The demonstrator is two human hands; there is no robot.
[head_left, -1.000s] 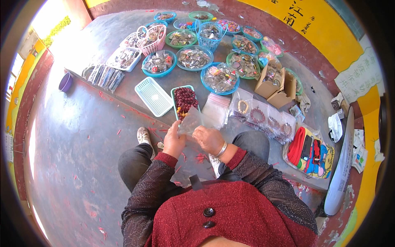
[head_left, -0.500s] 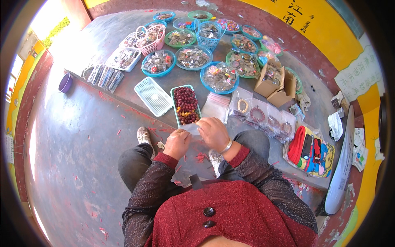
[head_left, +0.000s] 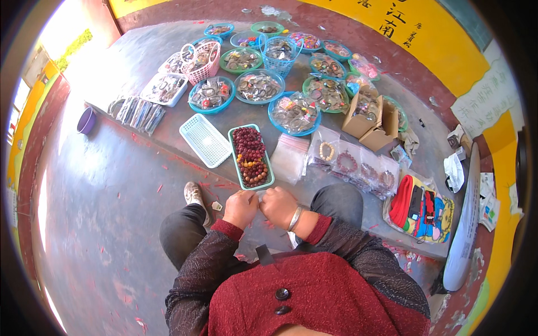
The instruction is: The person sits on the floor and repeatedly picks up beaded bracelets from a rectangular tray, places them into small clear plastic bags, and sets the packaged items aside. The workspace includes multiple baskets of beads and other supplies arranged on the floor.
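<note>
My left hand and my right hand are closed close together in front of my body. Between them shows a small bit of a clear plastic bag; my fingers hide most of it. Just beyond my hands stands a light green basket of dark red bead bracelets, with yellow and brown ones nearer me. A pale, holed plastic basket lies left of it. To its right is a stack of flat clear bags.
Many round basins of bagged goods, such as a blue basin, fill the raised floor beyond. Cardboard boxes stand at right, near bagged bracelets and a bundle of colourful knitted goods. A purple bowl sits far left.
My hands have drawn nearer to me and closer together, so less of the plastic bag shows. The front end of the bead basket has come into view.
</note>
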